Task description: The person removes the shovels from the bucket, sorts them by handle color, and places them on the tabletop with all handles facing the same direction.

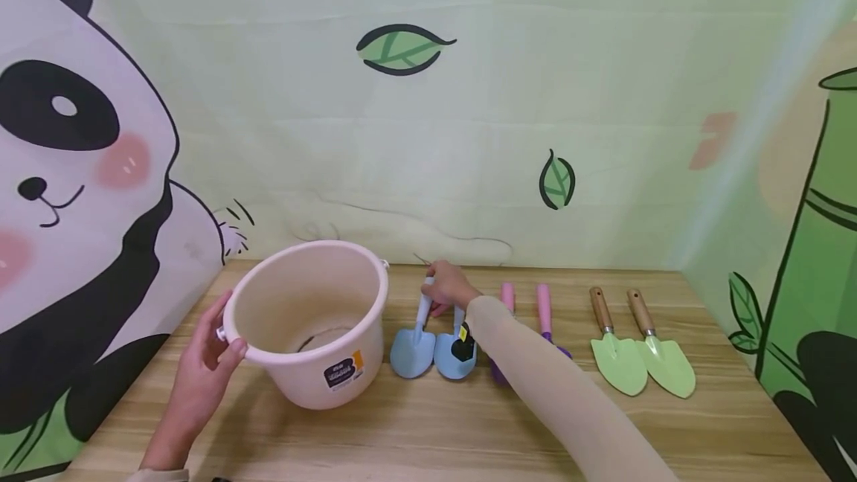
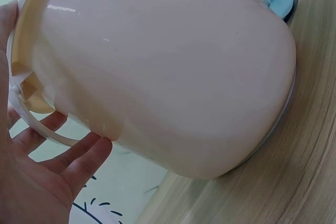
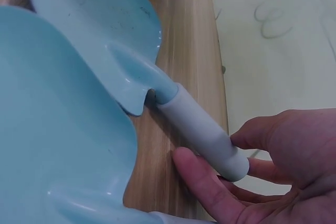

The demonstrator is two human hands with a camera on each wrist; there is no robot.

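Note:
A pale pink bucket (image 1: 321,374) stands at the left of the table, its white bail handle (image 2: 39,124) hanging at the side. My left hand (image 1: 204,370) holds it by the rim, the thumb over the edge and the fingers against the outer wall near the bail. To the bucket's right lie two light blue toy shovels (image 1: 412,354) side by side. With thumb and fingers, my right hand (image 1: 450,285) pinches the pale handle (image 3: 202,132) of the left shovel near its end. The second blue shovel (image 3: 58,114) lies close beside it, partly under the wrist camera in the head view.
Two shovels with pink handles (image 1: 544,307) and purple heads lie further right, partly behind my right sleeve (image 1: 556,393). Two green trowels (image 1: 619,367) with wooden handles lie at the far right. A printed cloth backdrop (image 1: 469,132) rises at the table's back edge.

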